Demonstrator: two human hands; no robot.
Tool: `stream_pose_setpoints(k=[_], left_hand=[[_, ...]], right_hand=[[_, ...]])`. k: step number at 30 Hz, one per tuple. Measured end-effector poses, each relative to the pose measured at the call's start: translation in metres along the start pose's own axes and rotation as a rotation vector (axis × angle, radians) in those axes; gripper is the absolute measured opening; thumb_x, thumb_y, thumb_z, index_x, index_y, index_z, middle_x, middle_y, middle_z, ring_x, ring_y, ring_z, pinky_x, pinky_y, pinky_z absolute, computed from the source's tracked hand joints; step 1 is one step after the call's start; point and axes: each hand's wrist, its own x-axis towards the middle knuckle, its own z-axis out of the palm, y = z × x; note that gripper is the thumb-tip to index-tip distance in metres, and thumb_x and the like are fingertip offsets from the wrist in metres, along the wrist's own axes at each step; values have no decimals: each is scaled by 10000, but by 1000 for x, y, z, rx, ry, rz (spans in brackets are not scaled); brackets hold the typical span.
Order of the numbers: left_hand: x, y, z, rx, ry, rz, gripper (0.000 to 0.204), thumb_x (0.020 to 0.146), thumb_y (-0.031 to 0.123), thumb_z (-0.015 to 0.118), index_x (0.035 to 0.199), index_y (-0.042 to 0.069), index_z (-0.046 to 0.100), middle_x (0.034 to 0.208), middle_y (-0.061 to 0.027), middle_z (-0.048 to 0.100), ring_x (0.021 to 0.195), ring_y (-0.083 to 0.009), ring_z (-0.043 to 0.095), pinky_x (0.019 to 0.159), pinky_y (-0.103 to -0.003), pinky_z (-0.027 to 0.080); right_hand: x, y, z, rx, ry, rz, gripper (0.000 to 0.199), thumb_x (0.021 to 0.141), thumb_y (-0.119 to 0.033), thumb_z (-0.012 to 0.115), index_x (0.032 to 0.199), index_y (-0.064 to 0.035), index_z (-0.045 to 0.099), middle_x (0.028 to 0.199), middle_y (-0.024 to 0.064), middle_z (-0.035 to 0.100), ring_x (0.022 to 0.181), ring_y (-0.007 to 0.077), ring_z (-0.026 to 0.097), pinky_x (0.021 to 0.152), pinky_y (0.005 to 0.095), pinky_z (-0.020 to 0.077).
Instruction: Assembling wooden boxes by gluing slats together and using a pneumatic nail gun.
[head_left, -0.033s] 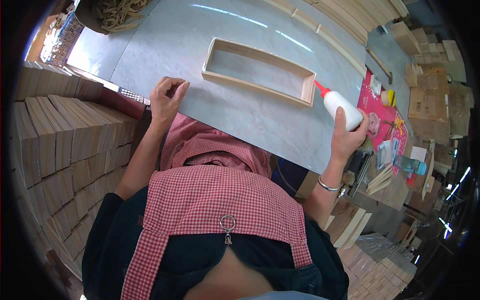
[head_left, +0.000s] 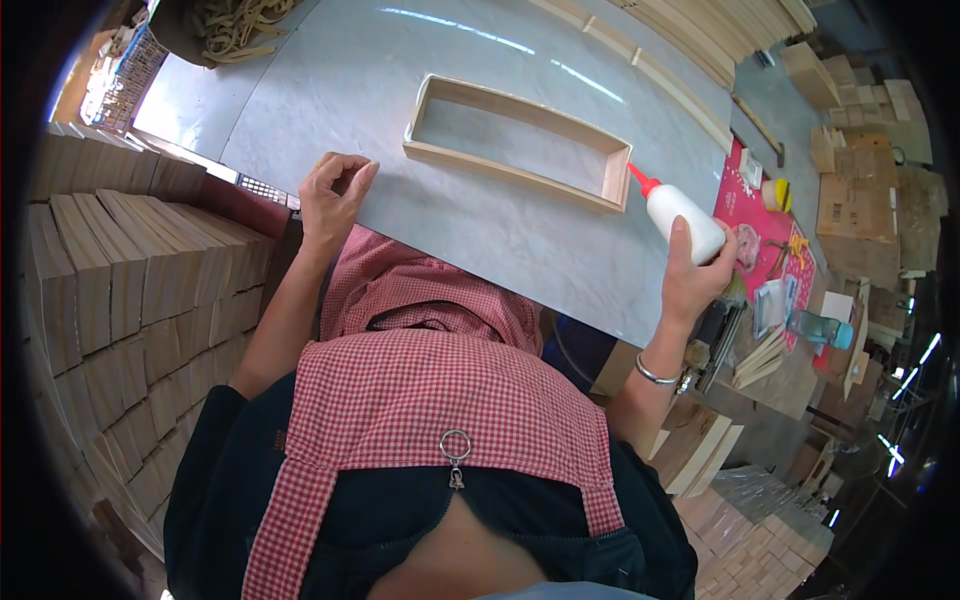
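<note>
A white glue bottle (head_left: 685, 218) with a red nozzle is gripped in my right hand (head_left: 698, 265), its thumb on the near side. The bottle tilts so that the nozzle tip meets, or nearly meets, the far right corner of a long, narrow wooden frame (head_left: 515, 181). This frame lies on the pale table (head_left: 480, 235), and a whitish line runs along its left and far top edges. Left of the frame, close to the table's near edge, my left hand (head_left: 335, 195) is loosely closed, thumb against the curled fingers, with nothing visible in it.
Stacked wooden boards (head_left: 130, 240) rise at my left. A container of tan bands (head_left: 240, 30) sits at the far left of the table. Long wood strips (head_left: 685, 45) lie along the far side. A hammer (head_left: 760, 130), a clear bottle (head_left: 820, 328) and cardboard boxes (head_left: 858, 200) are at the right.
</note>
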Motion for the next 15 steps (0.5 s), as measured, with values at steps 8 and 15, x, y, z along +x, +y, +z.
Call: stream_pose_setpoints(k=[8, 15], left_hand=[[2, -6, -1, -1, 3, 8, 150, 892, 128, 775, 897, -16, 735, 826, -20, 630, 672, -94, 509, 615, -233, 436], [2, -6, -4, 50, 48, 31, 110, 864, 108, 778, 881, 5, 743, 796, -24, 626, 640, -95, 519, 578, -232, 437]], right_hand=[[-32, -2, -32, -5, -39, 0, 462, 853, -263, 780, 1185, -9, 582, 1090, 144, 641, 892, 252, 619, 736, 344, 547], [-47, -44, -5, 240, -193, 194, 476, 857, -253, 760, 1212, -9, 560, 1080, 141, 619, 848, 220, 613, 595, 270, 522]])
